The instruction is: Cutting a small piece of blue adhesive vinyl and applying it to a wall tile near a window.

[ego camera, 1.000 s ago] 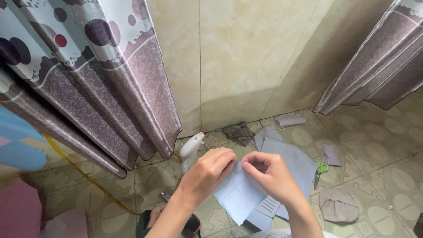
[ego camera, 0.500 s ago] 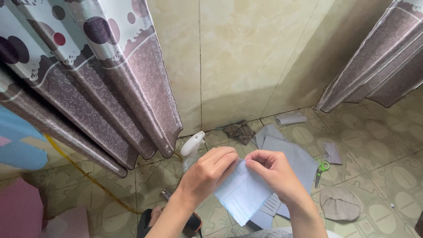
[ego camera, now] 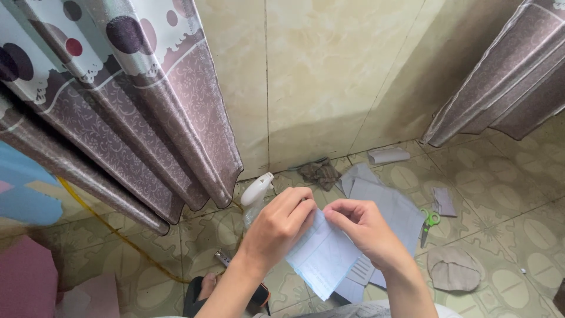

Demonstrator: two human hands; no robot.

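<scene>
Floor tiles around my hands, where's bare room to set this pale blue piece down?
Bare floor tiles lie at far right, between the green-handled scissors and the right curtain. Another bare patch sits lower left, between the yellow cord and the spray bottle. The centre is crowded: grey fabric pieces, a crumpled rag.

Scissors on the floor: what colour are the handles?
Green handles on the scissors, seen in the head view, the only one.

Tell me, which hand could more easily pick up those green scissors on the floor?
Probably the right hand: the green scissors lie on the tiles just to its right, while the left hand is farther away. Both hands' fingers pinch the pale blue cloth.
</scene>
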